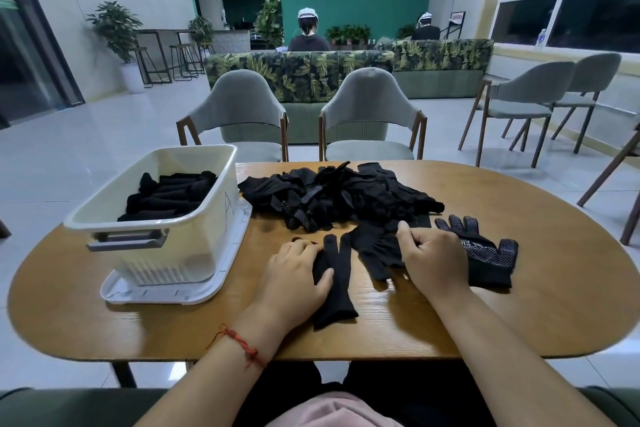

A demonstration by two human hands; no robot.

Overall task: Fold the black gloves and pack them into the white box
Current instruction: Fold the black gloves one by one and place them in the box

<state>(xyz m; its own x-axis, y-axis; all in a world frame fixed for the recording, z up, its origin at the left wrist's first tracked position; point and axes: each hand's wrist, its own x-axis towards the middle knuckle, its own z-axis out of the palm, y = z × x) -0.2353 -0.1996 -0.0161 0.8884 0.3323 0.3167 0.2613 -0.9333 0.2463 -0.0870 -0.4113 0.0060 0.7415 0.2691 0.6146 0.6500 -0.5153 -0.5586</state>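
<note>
Black gloves (pixel 339 198) lie heaped in a loose pile at the far middle of the desk (pixel 519 315). Three more are laid out nearer the person. The near glove (pixel 337 295) lies lengthwise with its fingers pointing far. The left hand (pixel 294 281) grips it along its left edge, thumb pressed on top and fingers curled over the far part. Just to the right, the middle glove (pixel 375 248) lies flat below the pile. The right hand (pixel 434 262) is curled round its right edge, knuckles up. The hands are apart, each clamped on its own glove. Right of that hand lies a dotted glove (pixel 488 256), palm up with white grip dots and fingers spread toward the far side; the hand covers part of its left edge.

On the left of the desk stands the white box (pixel 207 236), open at the top and partly filled with folded gloves (pixel 166 196) packed in rows. It sits on a white lid (pixel 173 295) turned upside down — its rim juts out on the near and right sides. A red string bracelet (pixel 242 347) circles the left wrist. Two grey chairs (pixel 242 107) face the far edge of the desk.
</note>
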